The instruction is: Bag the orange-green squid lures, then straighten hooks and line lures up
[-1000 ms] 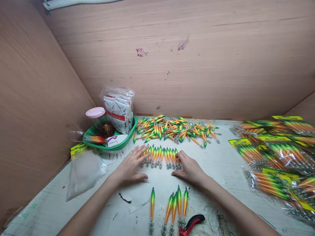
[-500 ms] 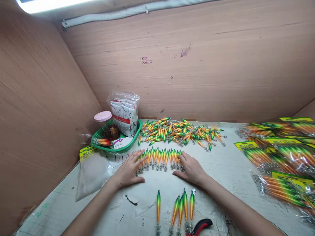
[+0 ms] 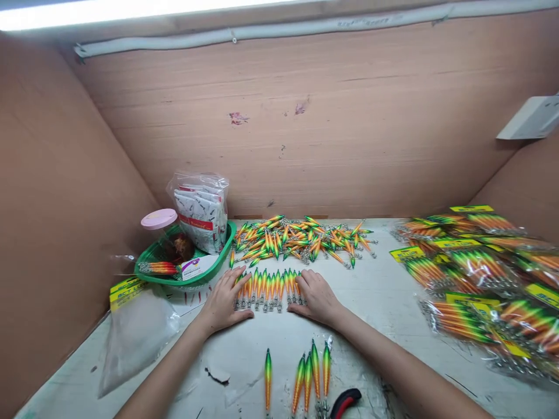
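A tight row of green-orange squid-jig lures (image 3: 269,287) lies side by side on the white table. My left hand (image 3: 223,302) lies flat against the row's left end, fingers stretched out and touching the lures. My right hand (image 3: 317,297) presses flat against the row's right end, fingers also extended. Neither hand holds anything. Behind the row lies a loose heap of the same lures (image 3: 297,238). Several more lures (image 3: 305,375) lie in front of my hands near the table's front edge.
A green basket (image 3: 151,274) at the left holds a pink-lidded jar (image 3: 159,220) and a bag of sachets (image 3: 201,209). Empty clear bags (image 3: 133,331) lie before it. Bagged lures (image 3: 476,273) cover the right side. Red-handled pliers (image 3: 345,402) lie at the front. Wooden walls enclose three sides.
Both hands have squeezed the row of lures closer together, and the row looks narrower now. The view has tilted upward and shifted, showing the lamp at the top.
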Demonstrator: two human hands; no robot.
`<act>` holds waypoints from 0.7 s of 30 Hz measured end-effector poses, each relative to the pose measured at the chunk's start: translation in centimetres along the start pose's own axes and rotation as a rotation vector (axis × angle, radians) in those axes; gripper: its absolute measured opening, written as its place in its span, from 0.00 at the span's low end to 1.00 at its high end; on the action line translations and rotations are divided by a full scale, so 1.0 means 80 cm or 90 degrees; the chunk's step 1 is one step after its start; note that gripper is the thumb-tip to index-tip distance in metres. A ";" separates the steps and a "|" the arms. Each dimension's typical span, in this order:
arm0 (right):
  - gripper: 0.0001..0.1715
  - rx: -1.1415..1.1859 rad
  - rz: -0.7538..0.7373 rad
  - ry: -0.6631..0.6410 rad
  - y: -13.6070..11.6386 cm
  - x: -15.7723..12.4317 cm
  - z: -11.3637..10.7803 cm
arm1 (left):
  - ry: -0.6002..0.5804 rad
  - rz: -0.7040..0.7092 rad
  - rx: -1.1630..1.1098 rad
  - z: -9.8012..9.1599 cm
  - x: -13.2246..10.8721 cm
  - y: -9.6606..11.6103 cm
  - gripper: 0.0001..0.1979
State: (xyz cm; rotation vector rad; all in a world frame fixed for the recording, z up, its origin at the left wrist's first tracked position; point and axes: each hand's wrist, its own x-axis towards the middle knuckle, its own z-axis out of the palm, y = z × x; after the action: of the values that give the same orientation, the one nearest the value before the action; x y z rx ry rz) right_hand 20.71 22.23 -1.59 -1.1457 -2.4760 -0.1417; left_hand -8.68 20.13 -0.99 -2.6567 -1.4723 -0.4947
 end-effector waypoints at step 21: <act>0.23 -0.022 0.115 0.081 0.033 0.009 -0.017 | 0.167 0.116 0.047 0.015 0.058 0.052 0.26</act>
State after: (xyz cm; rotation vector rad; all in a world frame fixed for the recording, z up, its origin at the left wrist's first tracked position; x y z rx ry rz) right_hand 22.70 24.13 -0.28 -1.3246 -2.2555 -0.1999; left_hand -2.63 21.96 -0.30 -2.5193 -1.1422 -0.7243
